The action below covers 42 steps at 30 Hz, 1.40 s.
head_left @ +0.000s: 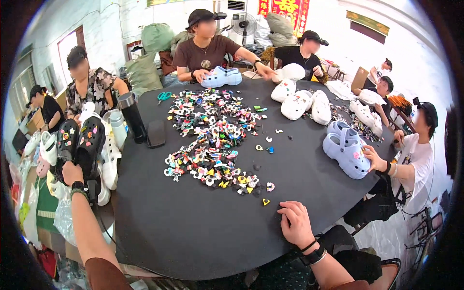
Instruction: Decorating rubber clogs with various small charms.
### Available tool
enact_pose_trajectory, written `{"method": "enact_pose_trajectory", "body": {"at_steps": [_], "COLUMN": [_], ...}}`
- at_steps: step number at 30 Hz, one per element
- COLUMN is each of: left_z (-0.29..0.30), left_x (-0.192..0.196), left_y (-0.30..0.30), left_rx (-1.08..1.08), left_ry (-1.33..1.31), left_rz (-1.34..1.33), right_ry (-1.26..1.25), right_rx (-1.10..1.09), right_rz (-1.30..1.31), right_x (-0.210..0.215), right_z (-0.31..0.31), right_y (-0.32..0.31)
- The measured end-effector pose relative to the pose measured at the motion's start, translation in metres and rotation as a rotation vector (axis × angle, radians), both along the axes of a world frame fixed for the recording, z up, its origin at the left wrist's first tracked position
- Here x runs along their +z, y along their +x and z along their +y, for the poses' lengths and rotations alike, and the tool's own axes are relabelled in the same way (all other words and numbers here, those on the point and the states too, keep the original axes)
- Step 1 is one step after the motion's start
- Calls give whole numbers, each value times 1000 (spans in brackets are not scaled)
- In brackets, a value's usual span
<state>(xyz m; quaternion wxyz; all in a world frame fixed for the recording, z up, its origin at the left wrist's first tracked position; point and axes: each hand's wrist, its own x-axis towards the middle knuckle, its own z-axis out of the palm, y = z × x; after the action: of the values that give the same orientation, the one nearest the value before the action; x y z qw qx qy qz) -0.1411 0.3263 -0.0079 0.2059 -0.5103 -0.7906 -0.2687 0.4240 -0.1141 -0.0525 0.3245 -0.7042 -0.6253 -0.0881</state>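
At the left edge of the table, my left hand (72, 173) is closed on the heel end of a pair of black clogs (89, 145) dotted with colourful shoe charms. Its fingertips are partly hidden by the shoes. My right hand (296, 224) lies on the black tabletop (193, 232) near its front right edge, fingers loosely spread and holding nothing. Closest to it is a small yellow and black charm (266, 202). Beyond, a large heap of mixed shoe charms (212, 130) covers the middle of the table.
A black flask (133, 118), a dark flat case (156, 134) and teal scissors (164, 96) sit left of the heap. White clogs (297, 104) stand at the far right. Co-workers around the table handle pale blue clogs (345, 150) and other shoes. More white clogs (110, 164) crowd the left side.
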Motion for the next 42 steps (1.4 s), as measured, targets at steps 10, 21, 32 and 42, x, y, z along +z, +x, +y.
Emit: {"method": "enact_pose_trajectory", "body": {"at_steps": [10,21,32,42], "left_z": [23,-14,-84,-310], "left_x": [-11,-2,-15,-30], "left_y": [4,19,42,156], "left_rx": [-47,-176,-621,-929], "left_ry": [-243,-233,-261,-463], "left_rz": [94,-13,-25,-168], "right_ry": [27,57,83,126], "right_rx": [1,33,33,23], "right_rz": [-3,7,14,2], "right_x": [3,-2,-11,-21], "right_z": [1,-7,-4,-7], "right_y": [-1,2,7,10]}}
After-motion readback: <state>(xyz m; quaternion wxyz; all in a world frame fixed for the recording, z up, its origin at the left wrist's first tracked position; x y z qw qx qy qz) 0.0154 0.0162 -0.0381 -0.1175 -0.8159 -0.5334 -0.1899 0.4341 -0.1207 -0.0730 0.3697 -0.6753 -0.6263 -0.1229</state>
